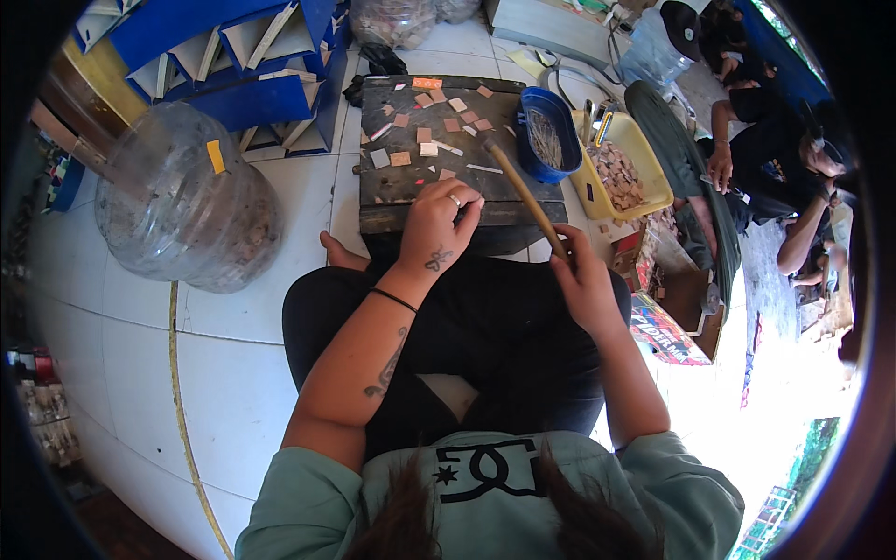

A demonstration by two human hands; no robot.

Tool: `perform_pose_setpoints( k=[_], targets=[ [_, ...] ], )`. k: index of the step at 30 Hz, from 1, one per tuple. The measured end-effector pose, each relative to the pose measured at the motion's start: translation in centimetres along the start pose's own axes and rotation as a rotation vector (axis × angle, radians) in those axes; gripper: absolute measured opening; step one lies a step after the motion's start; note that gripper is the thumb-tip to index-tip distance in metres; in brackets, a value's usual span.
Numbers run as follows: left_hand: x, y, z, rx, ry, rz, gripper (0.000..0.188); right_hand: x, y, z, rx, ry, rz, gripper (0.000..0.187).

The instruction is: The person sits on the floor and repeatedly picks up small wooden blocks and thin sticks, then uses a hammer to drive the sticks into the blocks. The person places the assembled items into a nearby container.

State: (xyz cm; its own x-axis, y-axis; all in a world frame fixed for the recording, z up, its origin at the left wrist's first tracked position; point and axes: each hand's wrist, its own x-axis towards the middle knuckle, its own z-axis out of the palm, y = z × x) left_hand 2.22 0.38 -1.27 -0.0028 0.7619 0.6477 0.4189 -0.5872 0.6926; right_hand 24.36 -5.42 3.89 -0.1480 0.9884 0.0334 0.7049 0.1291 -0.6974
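My right hand is closed around the lower end of a slim wooden stick. The stick slants up and left, its far tip over a low dark wooden worktable. At the table's near edge my left hand is closed, with thumb and fingers pressed together; anything inside them is hidden. Small square brown pieces lie scattered over the tabletop, along with a pale square block and several thin white strips. An orange strip lies at the far edge.
A blue plastic basket of thin sticks touches the table's right side. Beyond it stands a yellow basin of small brown pieces. A large clear plastic bottle and blue shelving are at left. Another person sits at right.
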Motion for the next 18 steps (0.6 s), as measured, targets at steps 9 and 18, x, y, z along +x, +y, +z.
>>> perform_pose_setpoints(
  k=[9, 18],
  targets=[
    [-0.2, -0.2, 0.3, -0.011, 0.014, 0.027, 0.006, -5.5, -4.9, -6.5, 0.141, -0.097, -0.002, 0.033],
    [0.0, -0.3, 0.2, 0.010, 0.001, 0.060, 0.005, -6.1, -6.0, -6.8, -0.038, -0.047, -0.116, 0.033]
  ],
)
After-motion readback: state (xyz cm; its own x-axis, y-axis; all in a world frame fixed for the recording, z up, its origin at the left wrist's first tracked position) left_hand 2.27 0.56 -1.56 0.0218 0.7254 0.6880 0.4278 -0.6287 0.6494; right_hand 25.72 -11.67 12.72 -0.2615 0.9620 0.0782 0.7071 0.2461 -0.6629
